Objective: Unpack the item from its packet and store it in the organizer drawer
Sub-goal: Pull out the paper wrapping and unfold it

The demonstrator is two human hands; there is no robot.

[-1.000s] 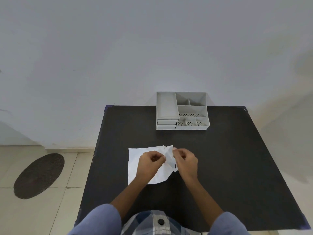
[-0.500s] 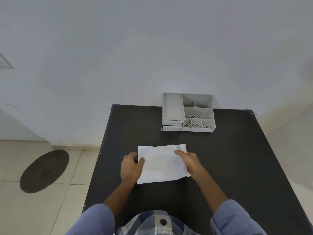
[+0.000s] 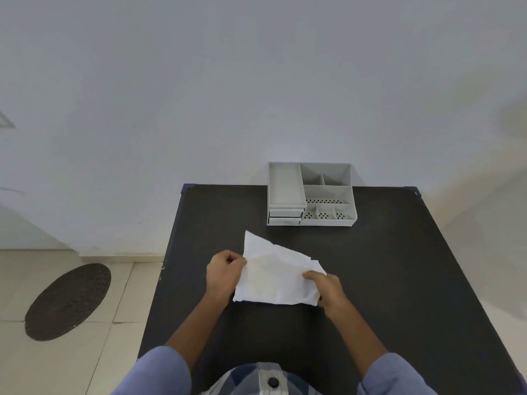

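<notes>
Both hands now pinch the white packet (image 3: 275, 276), tilted since half a second ago. The left hand (image 3: 224, 270) grips its left edge, the right hand (image 3: 328, 289) its right corner, nearer than the organizer (image 3: 310, 195).

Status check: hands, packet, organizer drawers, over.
Left hand and right hand both gripping white packet, unopened, raised off black table. Organizer drawers shut. Nothing in the way.

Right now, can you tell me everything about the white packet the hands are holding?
The packet is white, thin and crinkly, maybe paper or soft plastic. It sits tilted, above the near middle of the black table. The left hand pinches its left edge, and the right hand grips its right edge. Its contents cannot be seen.
</notes>
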